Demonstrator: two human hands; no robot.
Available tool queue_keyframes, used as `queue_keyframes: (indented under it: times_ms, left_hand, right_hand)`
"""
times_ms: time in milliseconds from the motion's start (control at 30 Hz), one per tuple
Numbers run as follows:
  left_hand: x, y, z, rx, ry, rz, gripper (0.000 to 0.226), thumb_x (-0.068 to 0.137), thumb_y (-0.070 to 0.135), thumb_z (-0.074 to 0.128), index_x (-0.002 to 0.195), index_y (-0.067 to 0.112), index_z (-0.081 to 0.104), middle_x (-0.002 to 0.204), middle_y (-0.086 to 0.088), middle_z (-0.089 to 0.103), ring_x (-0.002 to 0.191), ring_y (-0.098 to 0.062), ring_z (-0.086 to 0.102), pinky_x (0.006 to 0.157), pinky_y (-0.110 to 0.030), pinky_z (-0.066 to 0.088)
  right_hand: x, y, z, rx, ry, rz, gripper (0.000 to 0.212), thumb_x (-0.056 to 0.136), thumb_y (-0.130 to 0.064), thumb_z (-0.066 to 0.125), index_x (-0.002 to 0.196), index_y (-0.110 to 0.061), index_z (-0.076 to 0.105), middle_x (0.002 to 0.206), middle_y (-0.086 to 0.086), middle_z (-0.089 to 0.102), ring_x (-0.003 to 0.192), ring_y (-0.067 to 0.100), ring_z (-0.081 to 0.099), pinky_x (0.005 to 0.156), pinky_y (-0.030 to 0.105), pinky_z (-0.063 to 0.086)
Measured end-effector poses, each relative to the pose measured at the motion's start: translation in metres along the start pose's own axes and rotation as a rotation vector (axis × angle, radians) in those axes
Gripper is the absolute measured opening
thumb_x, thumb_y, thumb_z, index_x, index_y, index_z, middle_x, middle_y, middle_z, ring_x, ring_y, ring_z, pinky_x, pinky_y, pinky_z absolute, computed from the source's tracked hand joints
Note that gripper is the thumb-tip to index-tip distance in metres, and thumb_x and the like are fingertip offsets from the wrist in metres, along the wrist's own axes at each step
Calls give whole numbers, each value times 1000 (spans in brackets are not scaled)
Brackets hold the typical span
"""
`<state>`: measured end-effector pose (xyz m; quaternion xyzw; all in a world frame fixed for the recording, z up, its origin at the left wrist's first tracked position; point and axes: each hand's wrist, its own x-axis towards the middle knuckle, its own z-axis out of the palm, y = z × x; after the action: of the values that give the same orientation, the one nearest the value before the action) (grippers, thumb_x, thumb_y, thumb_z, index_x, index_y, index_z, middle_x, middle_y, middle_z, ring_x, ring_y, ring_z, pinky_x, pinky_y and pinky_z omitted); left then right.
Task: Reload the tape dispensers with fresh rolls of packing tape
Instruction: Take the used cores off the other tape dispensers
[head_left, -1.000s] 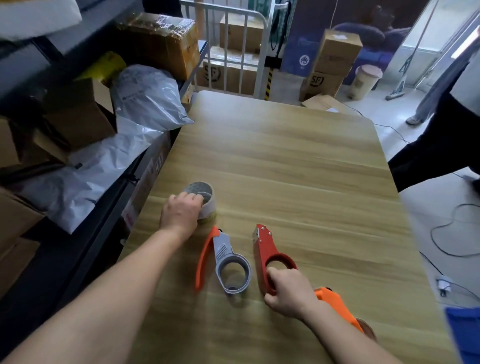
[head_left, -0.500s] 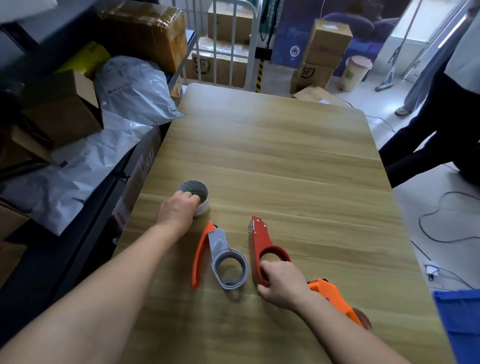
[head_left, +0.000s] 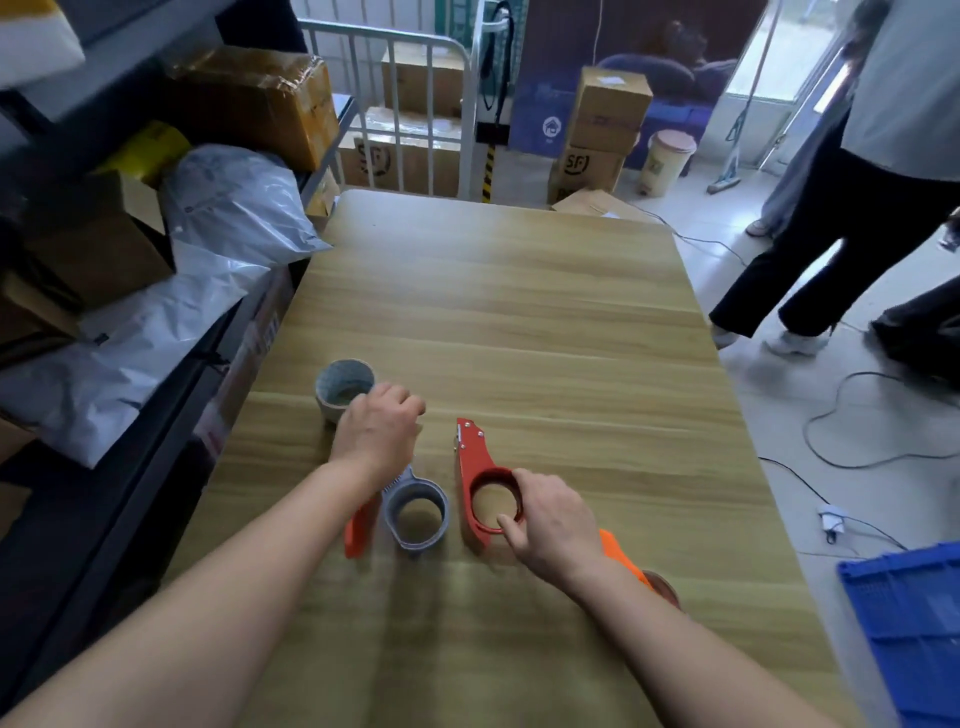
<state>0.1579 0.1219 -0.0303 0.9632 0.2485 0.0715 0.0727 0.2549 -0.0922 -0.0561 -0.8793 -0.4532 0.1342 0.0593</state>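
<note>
A roll of packing tape (head_left: 343, 391) stands on end on the wooden table (head_left: 519, 322). My left hand (head_left: 379, 432) is just right of it, off the roll, with fingers curled over the head of the grey-and-orange dispenser (head_left: 416, 515). The hand is blurred, so I cannot tell whether it grips that dispenser. The red dispenser (head_left: 475, 462) lies beside it with its ring empty. My right hand (head_left: 551, 520) holds the red ring's near rim. A second orange dispenser (head_left: 626, 564) with a brownish roll peeks from under my right forearm.
Shelves with cardboard boxes and grey mailer bags (head_left: 156, 312) run along the table's left edge. A person's legs (head_left: 810, 244) stand at the right on the floor, where cables (head_left: 852, 447) trail. A blue crate (head_left: 909, 623) is at the lower right. More boxes (head_left: 597, 135) stand beyond the table.
My left hand has come off the tape roll and moved right, over the grey-and-orange dispenser. My right hand stays on the red dispenser. The roll stays where it was.
</note>
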Motion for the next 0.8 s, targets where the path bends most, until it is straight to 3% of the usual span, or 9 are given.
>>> queue_keyframes:
  times_ms: [233, 367, 500, 600, 733, 800]
  left_hand:
    - [-50, 124, 27, 12, -90, 77, 25, 85, 26, 54, 106, 15, 62, 114, -5, 58, 111, -27, 51, 87, -38, 43]
    - [-85, 172, 46, 99, -159, 64, 26, 81, 27, 60, 104, 15, 61, 114, -6, 60, 116, -26, 50, 90, -38, 42]
    - [-119, 201, 60, 110, -226, -4, 27, 80, 23, 60, 106, 15, 60, 117, -6, 60, 121, -26, 49, 96, -37, 40]
    - [-140, 213, 63, 105, -248, -62, 26, 75, 22, 62, 100, 17, 63, 112, -4, 63, 115, -24, 54, 91, -35, 44]
    - [-152, 219, 67, 110, -333, -82, 33, 84, 17, 54, 117, 15, 54, 128, -7, 50, 125, -25, 41, 100, -36, 36]
    - [-153, 219, 66, 122, -351, -80, 35, 85, 19, 53, 119, 16, 52, 129, -6, 49, 126, -25, 39, 100, -35, 34]
  right_hand:
    - [-52, 68, -13, -50, -31, 48, 47, 89, -46, 53, 125, -16, 49, 122, 7, 58, 114, 28, 53, 95, 36, 44]
    - [-85, 90, -12, -143, -107, -8, 48, 89, -52, 52, 120, -16, 49, 122, 9, 57, 114, 28, 52, 94, 36, 42]
    - [-108, 103, -4, -195, -183, -48, 53, 87, -55, 55, 121, -15, 47, 122, 10, 59, 113, 30, 55, 92, 37, 43]
    - [-116, 104, 4, -156, -200, -43, 51, 88, -48, 58, 124, -15, 43, 121, 11, 64, 114, 31, 57, 91, 36, 43]
    - [-120, 108, 9, -69, -250, 61, 55, 85, -45, 65, 121, -12, 42, 118, 11, 65, 112, 31, 60, 86, 36, 45]
    - [-122, 110, 8, -33, -255, 130, 42, 87, -40, 63, 119, -14, 51, 120, 9, 65, 113, 30, 60, 87, 34, 46]
